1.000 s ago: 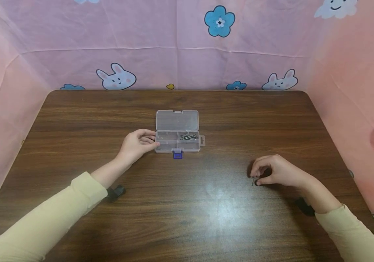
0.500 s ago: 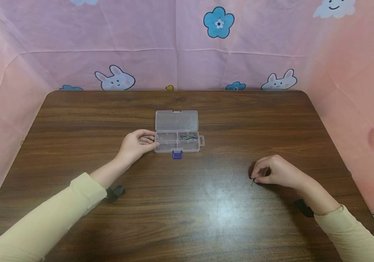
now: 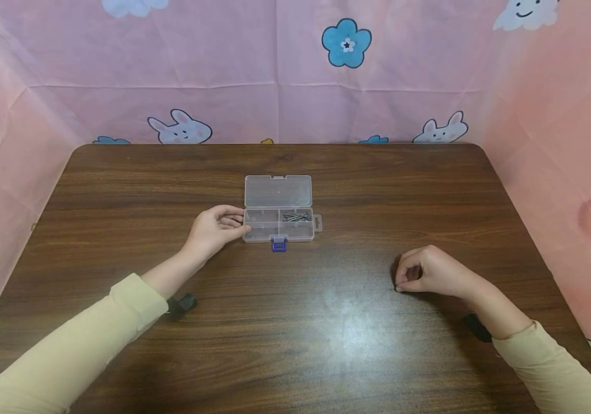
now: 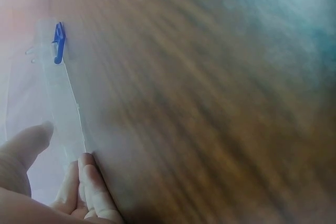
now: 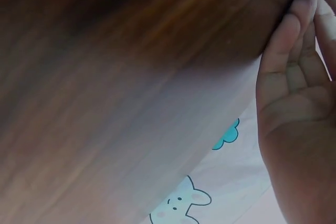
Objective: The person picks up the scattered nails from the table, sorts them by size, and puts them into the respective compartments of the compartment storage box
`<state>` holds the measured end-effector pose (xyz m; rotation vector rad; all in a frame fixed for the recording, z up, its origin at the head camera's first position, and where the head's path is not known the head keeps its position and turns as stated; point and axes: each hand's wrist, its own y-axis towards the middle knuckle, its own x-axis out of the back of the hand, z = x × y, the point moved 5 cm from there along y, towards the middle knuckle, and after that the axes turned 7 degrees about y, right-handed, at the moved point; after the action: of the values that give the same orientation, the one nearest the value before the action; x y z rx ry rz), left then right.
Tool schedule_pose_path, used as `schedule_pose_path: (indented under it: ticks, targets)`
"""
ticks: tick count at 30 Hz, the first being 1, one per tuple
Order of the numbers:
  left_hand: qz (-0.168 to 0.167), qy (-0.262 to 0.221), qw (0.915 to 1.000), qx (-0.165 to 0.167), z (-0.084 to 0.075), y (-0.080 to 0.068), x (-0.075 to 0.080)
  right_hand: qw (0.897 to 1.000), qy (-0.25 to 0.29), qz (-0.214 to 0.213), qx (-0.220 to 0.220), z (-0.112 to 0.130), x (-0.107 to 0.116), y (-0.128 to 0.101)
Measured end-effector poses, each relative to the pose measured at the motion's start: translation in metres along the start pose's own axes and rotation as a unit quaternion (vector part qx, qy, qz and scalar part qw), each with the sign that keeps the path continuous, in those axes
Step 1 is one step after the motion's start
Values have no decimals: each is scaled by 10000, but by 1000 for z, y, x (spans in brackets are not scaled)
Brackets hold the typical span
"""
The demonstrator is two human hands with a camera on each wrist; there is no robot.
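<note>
An open clear plastic organizer box (image 3: 261,233) with a blue latch (image 3: 278,245) lies on the table, its lid folded back. Several slim metal screws (image 3: 297,217) fill its back right compartment. My left hand (image 3: 217,227) holds the box's left end, thumb over the front left corner and fingers along the side; the left wrist view shows the thumb (image 4: 32,142) above the box wall. Low over the table at right, my right hand (image 3: 435,270) pinches a small thin screw (image 3: 393,289) between thumb and fingertips. Nearly all of that screw is hidden by the fingers.
The wooden table (image 3: 285,333) has a bright glare patch near its middle front. Patterned cloth (image 3: 243,63) hangs behind and along both sides. A dark wrist device (image 3: 183,303) sits under the left forearm, another (image 3: 476,326) under the right.
My right thumb and fingertips have closed together on the screw, which showed more plainly below the fingers before. The left hand stays on the box. The head view has tilted up slightly.
</note>
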<state>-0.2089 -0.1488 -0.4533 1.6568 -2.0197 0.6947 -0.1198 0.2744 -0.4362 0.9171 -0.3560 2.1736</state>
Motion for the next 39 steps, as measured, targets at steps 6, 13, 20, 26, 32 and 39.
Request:
schedule_pose_path:
  ticks: [6, 13, 20, 26, 32, 39]
  targets:
    - [4, -48, 10000, 37, 2, 0, -1, 9999, -68, 74, -53, 0, -1, 2]
    - [4, -33, 10000, 78, 2, 0, -1, 9998, -66, 105, -159, -3, 2, 4]
    - [7, -74, 9999, 97, 1, -1, -2, 9988, -196, -46, -436, -8, 11, 20]
    - [28, -82, 9999, 132, 1, -2, -2, 9989, -190, -237, -352, -5, 21, 48]
    - [-12, -24, 10000, 65, -1, -2, -1, 9987, -143, -385, -294, 1, 29, 78]
    - [10, 12, 10000, 89, -2, -2, 0, 9986, 12, -478, -245, 10, 32, 110]
